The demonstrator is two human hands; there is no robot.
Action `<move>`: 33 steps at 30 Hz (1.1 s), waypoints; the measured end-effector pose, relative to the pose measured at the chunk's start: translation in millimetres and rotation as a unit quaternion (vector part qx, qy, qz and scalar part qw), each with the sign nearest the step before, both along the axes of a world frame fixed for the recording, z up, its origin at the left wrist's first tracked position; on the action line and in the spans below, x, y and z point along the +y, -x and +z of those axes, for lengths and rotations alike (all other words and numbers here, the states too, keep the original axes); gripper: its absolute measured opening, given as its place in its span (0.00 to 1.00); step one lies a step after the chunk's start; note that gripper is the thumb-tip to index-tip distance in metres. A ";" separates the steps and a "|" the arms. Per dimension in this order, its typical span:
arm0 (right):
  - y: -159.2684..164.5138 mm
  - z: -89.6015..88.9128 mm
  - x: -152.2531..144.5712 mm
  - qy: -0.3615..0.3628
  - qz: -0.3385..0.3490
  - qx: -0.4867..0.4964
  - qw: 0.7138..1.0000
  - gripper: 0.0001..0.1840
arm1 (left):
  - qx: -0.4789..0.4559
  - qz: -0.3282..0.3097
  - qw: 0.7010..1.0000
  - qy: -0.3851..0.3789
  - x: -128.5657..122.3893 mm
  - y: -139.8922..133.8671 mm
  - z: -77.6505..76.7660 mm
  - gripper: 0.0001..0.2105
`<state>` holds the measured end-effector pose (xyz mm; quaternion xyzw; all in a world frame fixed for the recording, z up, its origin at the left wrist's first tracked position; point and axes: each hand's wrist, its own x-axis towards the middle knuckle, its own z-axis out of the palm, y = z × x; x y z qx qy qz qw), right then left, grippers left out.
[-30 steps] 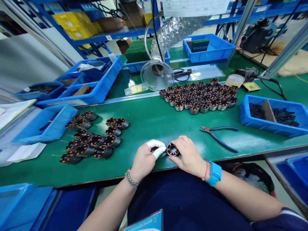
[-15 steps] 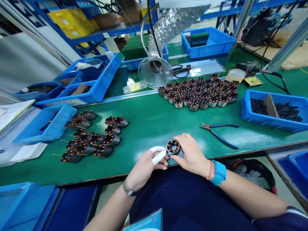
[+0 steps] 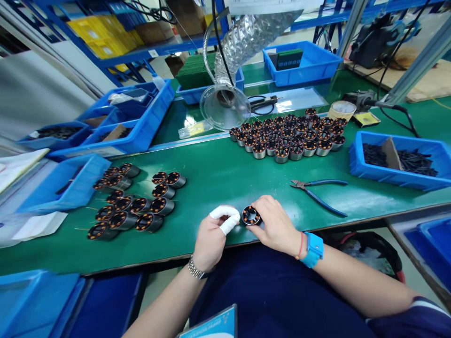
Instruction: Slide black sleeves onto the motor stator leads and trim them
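Note:
At the table's front edge my right hand (image 3: pixel 275 224) grips a motor stator (image 3: pixel 251 215), a metal ring with copper windings inside, its open end facing up toward me. My left hand (image 3: pixel 215 234), with white covers on thumb and forefinger, is closed in a pinch just left of that stator. Whatever sits between those fingertips is too small to make out. To the right lie blue-handled cutting pliers (image 3: pixel 319 195), their handles spread. Several more stators with loose wire ends (image 3: pixel 122 220) stand on the left, and a large group of stators (image 3: pixel 289 136) fills the back right.
A blue bin of black pieces (image 3: pixel 401 162) stands at right. Blue bins (image 3: pixel 141 126) line the left side. Over the back hangs a foil duct with a clear funnel (image 3: pixel 225 108). A black tool (image 3: pixel 264 102), a tape roll (image 3: pixel 341 111) and a green table (image 3: pixel 218 169) also show.
My left hand has turned, and its covered thumb and forefinger now meet in a pinch beside the stator. The right hand keeps its hold; the view has shifted slightly.

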<state>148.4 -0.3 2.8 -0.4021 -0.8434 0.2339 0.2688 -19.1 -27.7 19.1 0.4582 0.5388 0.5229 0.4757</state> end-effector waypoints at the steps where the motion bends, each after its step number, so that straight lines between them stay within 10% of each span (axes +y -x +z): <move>1: 0.2 0.0 -0.3 -0.001 -0.001 -0.003 1.000 0.14 | -0.021 0.024 0.999 -0.027 2.7 2.5 5.4 0.04; 7: 1.4 -0.8 -1.3 -0.006 -0.011 -0.010 1.000 0.15 | -0.032 0.088 0.993 -0.072 8.7 23.0 29.7 0.05; 14: 2.4 -0.8 -1.3 -0.015 -0.017 -0.024 0.999 0.13 | 0.078 -0.039 0.994 0.073 -5.7 -2.2 -10.8 0.08; 23: 3.7 -1.9 -5.9 -0.013 -0.046 -0.020 0.999 0.16 | -0.001 0.144 0.988 -0.060 2.3 6.6 -6.3 0.09; 27: -3.0 0.1 -6.8 0.019 -0.034 0.034 0.999 0.19 | -0.009 0.005 0.999 0.031 -3.9 -6.6 -12.7 0.26; 33: -15.2 9.3 11.2 0.084 -0.019 0.137 0.987 0.14 | 0.000 -0.081 0.994 0.077 0.7 -13.6 -15.9 0.20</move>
